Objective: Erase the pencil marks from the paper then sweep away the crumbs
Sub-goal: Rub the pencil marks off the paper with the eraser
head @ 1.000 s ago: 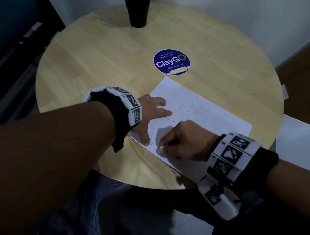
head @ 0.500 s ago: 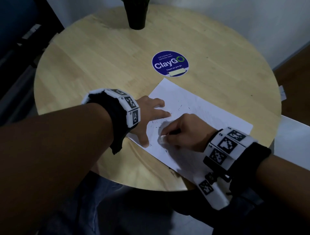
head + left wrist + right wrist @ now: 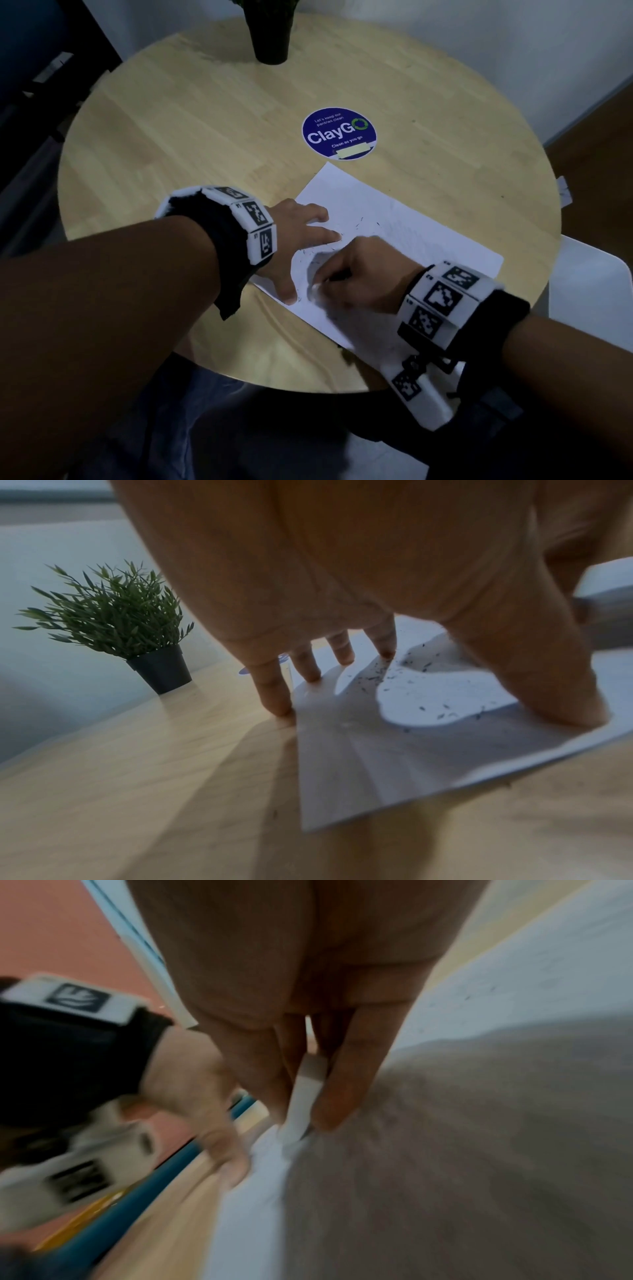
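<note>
The erasing stage is judged to be under way, not finished. A white eraser [image 3: 306, 1096] is pinched between the thumb and fingers of the right hand [image 3: 352, 274], its lower end pressed onto the paper [image 3: 411, 236], which lies on the round wooden table [image 3: 205, 137] near its front edge. The sheet is pinned by the left hand [image 3: 301, 236], whose grip is spread flat, fingertips and thumb pressed on the left corner and nothing clasped. Faint pencil marks [image 3: 407, 236] can be made out further right on the sheet, so more rubbing is thought to be needed. Dark crumbs [image 3: 424, 693] are scattered between the 2 hands; sweeping has not been started.

Only 1 container is seen: a dark pot [image 3: 161, 669] at the far edge of the table, in which a small green plant [image 3: 109, 610] is held. A round blue sticker [image 3: 339, 133] lies between the pot and the paper.
</note>
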Demonstrator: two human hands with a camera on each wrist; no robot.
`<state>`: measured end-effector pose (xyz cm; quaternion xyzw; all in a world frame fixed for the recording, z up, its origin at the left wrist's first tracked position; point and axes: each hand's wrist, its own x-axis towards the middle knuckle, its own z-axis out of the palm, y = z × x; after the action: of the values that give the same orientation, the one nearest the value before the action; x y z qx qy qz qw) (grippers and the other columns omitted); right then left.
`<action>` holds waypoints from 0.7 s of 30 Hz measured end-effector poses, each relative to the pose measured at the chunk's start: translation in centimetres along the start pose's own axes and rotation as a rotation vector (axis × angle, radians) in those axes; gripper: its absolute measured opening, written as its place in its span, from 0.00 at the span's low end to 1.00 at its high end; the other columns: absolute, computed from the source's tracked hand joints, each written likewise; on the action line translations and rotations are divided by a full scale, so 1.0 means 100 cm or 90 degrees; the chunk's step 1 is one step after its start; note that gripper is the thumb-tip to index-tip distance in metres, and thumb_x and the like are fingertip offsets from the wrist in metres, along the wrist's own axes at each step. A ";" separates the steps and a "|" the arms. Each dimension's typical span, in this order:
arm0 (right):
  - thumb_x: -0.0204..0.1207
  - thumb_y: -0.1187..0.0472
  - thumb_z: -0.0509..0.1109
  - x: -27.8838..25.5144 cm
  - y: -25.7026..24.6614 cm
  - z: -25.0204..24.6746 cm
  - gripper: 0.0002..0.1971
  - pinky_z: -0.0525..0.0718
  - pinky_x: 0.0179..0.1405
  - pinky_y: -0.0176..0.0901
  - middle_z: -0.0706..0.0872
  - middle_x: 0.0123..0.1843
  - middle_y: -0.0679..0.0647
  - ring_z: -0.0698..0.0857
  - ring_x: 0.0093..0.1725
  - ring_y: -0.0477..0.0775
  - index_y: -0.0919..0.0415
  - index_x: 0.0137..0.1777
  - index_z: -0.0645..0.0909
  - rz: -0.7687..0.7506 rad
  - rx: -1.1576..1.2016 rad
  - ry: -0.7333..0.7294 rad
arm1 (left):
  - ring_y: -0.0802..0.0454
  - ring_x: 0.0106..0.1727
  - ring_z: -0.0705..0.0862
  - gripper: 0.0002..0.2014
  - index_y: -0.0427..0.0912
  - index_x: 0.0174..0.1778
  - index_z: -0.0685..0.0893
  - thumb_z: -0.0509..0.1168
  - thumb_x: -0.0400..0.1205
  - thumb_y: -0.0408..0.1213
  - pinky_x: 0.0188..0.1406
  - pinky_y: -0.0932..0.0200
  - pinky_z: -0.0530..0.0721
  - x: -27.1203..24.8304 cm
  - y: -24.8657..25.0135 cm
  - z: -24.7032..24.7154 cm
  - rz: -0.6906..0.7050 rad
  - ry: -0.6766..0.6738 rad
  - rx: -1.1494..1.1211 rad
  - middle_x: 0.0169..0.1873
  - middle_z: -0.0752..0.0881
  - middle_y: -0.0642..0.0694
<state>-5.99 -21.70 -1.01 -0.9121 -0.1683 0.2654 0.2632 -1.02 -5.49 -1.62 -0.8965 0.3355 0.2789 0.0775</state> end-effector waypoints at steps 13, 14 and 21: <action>0.73 0.53 0.74 -0.005 0.021 -0.006 0.04 0.77 0.42 0.27 0.88 0.33 0.40 0.82 0.35 0.32 0.47 0.44 0.91 0.042 0.041 0.060 | 0.47 0.81 0.51 0.56 0.61 0.84 0.48 0.77 0.67 0.57 0.77 0.51 0.62 0.001 0.002 -0.001 -0.009 -0.005 0.002 0.82 0.45 0.53; 0.73 0.53 0.74 -0.008 0.018 -0.001 0.04 0.79 0.45 0.29 0.90 0.36 0.42 0.84 0.39 0.35 0.47 0.44 0.91 0.026 0.035 0.028 | 0.47 0.81 0.52 0.56 0.61 0.84 0.48 0.77 0.67 0.57 0.76 0.52 0.62 0.001 0.002 0.000 -0.007 -0.001 0.004 0.82 0.45 0.53; 0.73 0.54 0.75 -0.002 0.027 -0.013 0.05 0.73 0.36 0.20 0.83 0.24 0.35 0.80 0.30 0.31 0.50 0.45 0.92 0.062 0.057 0.083 | 0.48 0.81 0.52 0.56 0.62 0.84 0.47 0.77 0.66 0.59 0.75 0.52 0.64 0.002 0.001 0.004 -0.013 0.009 -0.004 0.81 0.45 0.55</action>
<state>-5.00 -24.50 -1.52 -0.9220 -0.0940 0.2250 0.3007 -1.09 -5.52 -2.03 -0.9019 0.3260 0.2732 0.0751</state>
